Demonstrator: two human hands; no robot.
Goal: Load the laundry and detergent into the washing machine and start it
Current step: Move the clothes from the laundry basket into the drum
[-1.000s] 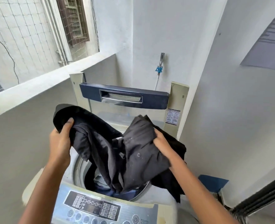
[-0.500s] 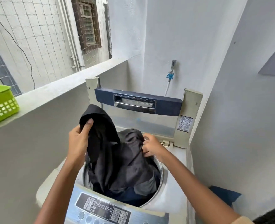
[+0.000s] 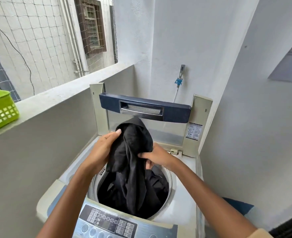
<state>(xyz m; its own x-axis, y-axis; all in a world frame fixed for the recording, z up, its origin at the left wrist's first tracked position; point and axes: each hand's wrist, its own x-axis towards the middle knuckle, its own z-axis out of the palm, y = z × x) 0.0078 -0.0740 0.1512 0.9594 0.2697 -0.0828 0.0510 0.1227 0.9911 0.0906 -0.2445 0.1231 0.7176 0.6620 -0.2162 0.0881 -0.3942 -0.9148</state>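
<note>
- Loading is the step in hand. The control panel (image 3: pixel 107 222) lies nearest, below both wrists and untouched, so starting the machine is judged some way off.
- The drum (image 3: pixel 172 183) opens directly beneath the hands and holds dark cloth. The black garment (image 3: pixel 133 152) hangs from the hands with its lower part inside the drum.
- The left hand (image 3: pixel 100 148) grips the garment's upper fold, thumb on top. The right hand (image 3: pixel 157 156) pinches a bunch of it just beside the left, fingers curled.
- Recommended: lower both hands together and release only once the upper fold is below the rim. Then press the cloth down evenly so none drapes over the edge.
- The lid (image 3: pixel 144 109) stands raised beyond the hands; keep the fold off it.
- A green basket (image 3: pixel 0 110) sits on the ledge (image 3: pixel 64 98), well to the left of the left hand. Its contents cannot be told.
</note>
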